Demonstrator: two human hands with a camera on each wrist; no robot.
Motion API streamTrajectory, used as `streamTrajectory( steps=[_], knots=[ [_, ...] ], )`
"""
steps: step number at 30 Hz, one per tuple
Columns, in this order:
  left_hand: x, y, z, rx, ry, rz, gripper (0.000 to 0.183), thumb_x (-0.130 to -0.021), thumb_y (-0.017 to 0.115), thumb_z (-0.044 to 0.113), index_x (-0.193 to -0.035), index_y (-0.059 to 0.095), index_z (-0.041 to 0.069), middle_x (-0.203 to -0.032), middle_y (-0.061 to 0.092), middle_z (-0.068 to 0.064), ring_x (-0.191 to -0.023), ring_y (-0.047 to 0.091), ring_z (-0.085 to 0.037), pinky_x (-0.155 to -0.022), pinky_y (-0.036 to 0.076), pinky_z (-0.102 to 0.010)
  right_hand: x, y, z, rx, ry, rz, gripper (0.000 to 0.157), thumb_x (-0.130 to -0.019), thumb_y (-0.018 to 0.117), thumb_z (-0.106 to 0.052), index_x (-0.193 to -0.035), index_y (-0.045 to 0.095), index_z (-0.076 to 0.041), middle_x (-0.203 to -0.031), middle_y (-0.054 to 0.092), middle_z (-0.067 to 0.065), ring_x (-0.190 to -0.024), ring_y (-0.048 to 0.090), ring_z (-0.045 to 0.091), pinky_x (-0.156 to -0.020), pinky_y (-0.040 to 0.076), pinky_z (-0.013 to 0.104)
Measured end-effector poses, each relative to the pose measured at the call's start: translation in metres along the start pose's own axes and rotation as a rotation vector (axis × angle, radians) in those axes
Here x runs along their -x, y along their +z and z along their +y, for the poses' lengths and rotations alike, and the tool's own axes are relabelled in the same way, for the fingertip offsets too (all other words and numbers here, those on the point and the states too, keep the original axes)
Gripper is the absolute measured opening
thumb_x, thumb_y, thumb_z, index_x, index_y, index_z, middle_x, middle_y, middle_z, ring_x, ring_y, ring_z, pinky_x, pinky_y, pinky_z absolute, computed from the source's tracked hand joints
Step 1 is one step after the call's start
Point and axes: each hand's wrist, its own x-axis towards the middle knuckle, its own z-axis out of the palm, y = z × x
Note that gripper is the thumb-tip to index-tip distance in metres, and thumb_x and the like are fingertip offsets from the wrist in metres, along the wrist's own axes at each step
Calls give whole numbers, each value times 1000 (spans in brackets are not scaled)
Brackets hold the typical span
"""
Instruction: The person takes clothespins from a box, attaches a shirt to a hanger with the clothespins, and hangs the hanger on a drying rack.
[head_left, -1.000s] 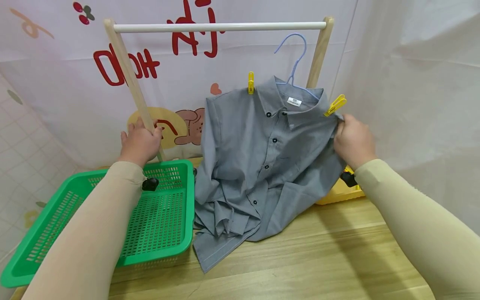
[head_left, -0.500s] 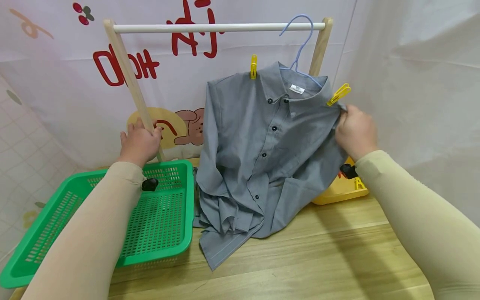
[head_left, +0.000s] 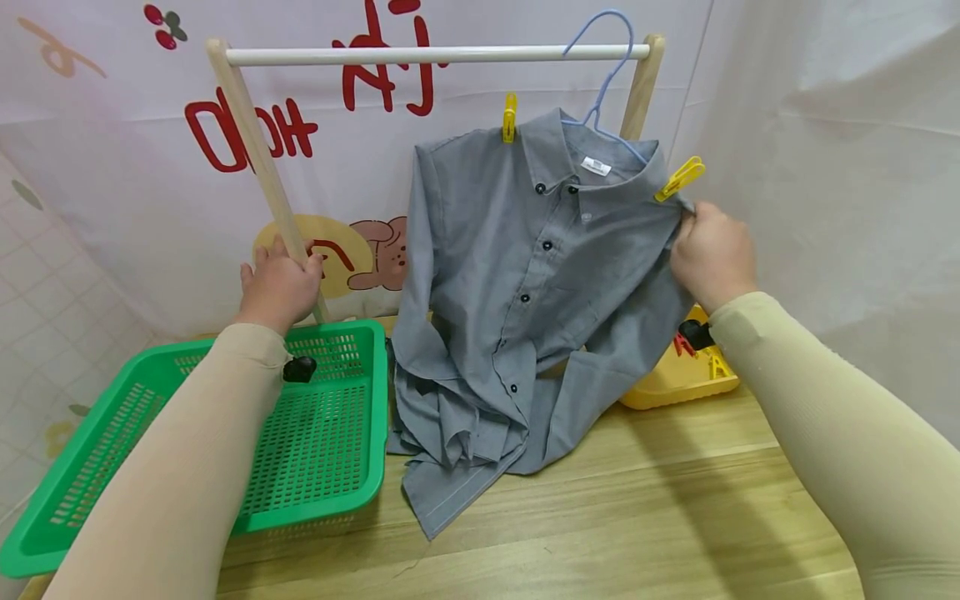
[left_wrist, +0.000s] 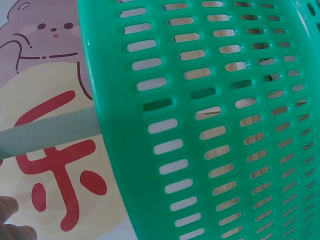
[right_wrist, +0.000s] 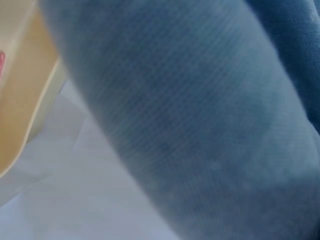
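Observation:
A grey button-up shirt (head_left: 487,233) is on a light-blue hanger (head_left: 603,96), whose hook stands level with the rack's white rail (head_left: 435,56); I cannot tell whether they touch. Yellow clothespins sit on the shirt's shoulders, one clothespin (head_left: 510,118) left of the collar and another clothespin (head_left: 681,178) on the right. My right hand (head_left: 716,254) grips the right shoulder, its fingertips hidden by cloth. In the right wrist view the shirt's sleeve (right_wrist: 190,115) fills most of the picture. With my left hand (head_left: 279,287) I hold the rack's left wooden post (head_left: 262,158) low down.
A green basket (head_left: 378,417) stands on the left of the wooden table (head_left: 600,533), under my left forearm. Behind the shirt's right side is a yellow tray (head_left: 675,392) with red and yellow clothespins. A printed curtain hangs behind the rack.
My right hand has lifted the shirt and hanger upward and slightly right, bringing the hook from below the rail to its height. More of the yellow tray shows. The left hand stays put.

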Motion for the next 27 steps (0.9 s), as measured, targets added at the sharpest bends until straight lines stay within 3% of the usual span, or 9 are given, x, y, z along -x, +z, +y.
streamTrajectory(
  steps=[6, 27],
  knots=[
    [0, 1, 0, 15, 3, -1, 70, -111, 28, 53, -165, 32, 8, -169, 24, -30, -160, 5, -54, -121, -8, -79, -2, 0, -3, -4, 16, -8, 44, -110, 24, -27, -91, 52, 0, -83, 58, 30, -79, 60, 53, -65, 45, 60],
    [0, -1, 0, 15, 4, -14, 68, -111, 25, 51, -164, 37, 10, -172, 17, -29, -159, 3, -56, -120, -9, -80, -1, 4, -3, 17, 17, -31, 45, -110, 25, -25, -96, 55, 5, -93, 61, 37, -87, 60, 61, -71, 46, 65]
  ],
)
